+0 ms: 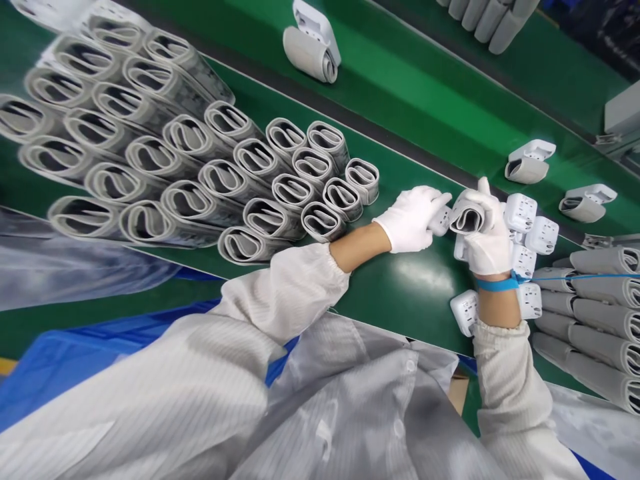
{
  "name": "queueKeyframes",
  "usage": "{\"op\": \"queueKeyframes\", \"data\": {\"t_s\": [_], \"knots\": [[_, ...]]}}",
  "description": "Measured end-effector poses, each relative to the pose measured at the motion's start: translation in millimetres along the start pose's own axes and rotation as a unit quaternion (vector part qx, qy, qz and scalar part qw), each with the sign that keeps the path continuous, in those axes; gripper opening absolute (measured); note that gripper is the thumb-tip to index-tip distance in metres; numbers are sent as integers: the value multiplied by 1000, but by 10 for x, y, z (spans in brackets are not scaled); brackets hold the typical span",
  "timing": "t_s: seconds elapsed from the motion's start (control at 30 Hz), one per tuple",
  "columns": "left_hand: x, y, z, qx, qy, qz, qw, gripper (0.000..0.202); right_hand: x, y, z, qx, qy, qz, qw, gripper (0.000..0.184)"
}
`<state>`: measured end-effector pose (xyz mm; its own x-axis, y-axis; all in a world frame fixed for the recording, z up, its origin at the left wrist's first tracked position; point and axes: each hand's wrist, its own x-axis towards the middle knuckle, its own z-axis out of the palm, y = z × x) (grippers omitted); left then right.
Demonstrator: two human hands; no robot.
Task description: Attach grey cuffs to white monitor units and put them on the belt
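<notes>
My right hand (487,233), in a white glove, is closed around a rolled grey cuff (467,215) with its coiled end facing me. Beside it, my gloved left hand (413,217) pinches a small white plastic device (441,221), close to the cuff; whether the two touch I cannot tell. Around my right hand and wrist lie several more white devices (543,235) with small openings in their faces. One white device (465,312) lies nearer the bench's front edge. A blue wrist strap (499,283) circles my right wrist, with a thin blue cord running right.
Many rolled grey cuffs (250,163) stand in rows across the green bench (400,287) on my left. More cuffs (605,300) are stacked at the right. On the green belt (400,87) beyond, cuffs with white devices (313,43) sit spaced apart. Blue bins (90,360) are below left.
</notes>
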<state>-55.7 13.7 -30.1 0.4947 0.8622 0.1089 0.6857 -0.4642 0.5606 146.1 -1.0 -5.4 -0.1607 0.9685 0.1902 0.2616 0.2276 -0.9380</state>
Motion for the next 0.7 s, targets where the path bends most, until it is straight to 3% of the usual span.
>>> {"op": "queueKeyframes", "data": {"t_s": [0.27, 0.47, 0.53, 0.6, 0.7], "knots": [[19, 107, 32, 3, 10, -62, 998, 71, -32, -16, -52, 49, -4, 13, 999, 41], [-23, 34, 172, -192, 95, -50, 976, 63, -51, 4, -6, -11, 23, 57, 998, 31], [-7, -15, 185, -277, 122, -48, 952, 58, -29, 43, 20, -18, 26, 61, 998, 45], [24, -62, 191, -387, 136, -59, 910, 66, -1, 87, 44, -3, 30, 66, 997, 72], [68, -89, 197, -571, 132, -107, 803, 91, 22, 123, 67, 22, 40, 96, 994, 93]]}}
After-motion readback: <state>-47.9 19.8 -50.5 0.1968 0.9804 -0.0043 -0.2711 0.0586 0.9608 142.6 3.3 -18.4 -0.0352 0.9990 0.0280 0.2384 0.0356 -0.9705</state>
